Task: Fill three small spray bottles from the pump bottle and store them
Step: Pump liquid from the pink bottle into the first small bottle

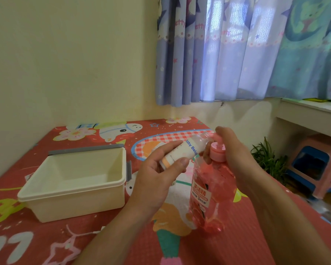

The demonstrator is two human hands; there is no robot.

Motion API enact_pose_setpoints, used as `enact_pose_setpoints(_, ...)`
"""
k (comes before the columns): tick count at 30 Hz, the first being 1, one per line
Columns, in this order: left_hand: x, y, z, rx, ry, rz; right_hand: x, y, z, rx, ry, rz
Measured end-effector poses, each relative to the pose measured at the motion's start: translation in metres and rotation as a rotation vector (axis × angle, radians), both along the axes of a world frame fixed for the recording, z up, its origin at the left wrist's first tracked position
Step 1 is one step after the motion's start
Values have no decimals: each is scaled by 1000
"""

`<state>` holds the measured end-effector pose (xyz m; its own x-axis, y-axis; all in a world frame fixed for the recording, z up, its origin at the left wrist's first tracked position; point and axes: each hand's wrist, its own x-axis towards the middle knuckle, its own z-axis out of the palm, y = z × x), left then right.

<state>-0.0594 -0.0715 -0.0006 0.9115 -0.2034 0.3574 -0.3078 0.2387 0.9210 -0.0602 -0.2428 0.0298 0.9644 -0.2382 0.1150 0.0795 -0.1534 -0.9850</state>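
Head view, centre right of the frame: the left hand [157, 175] grasps the small spray bottle [187, 150]. Its long axis runs from the base at lower left up to the neck at upper right, which points at the spout of the pump bottle [210, 192]. The right hand [231, 150] curls over the pump head. The neck looks narrow, so a hard press or slight drift could send pink liquid onto the table [256, 236].

1 head-worn view, forward-down, near red mat [256, 236]
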Motion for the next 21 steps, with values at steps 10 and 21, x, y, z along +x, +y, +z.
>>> enact_pose_setpoints(10,1,0,1,-11,5,-5,-1,1,1,16,-17,4)
enact_pose_setpoints(21,-1,-1,2,-11,-1,-9,0,0,0,25,-9,11)
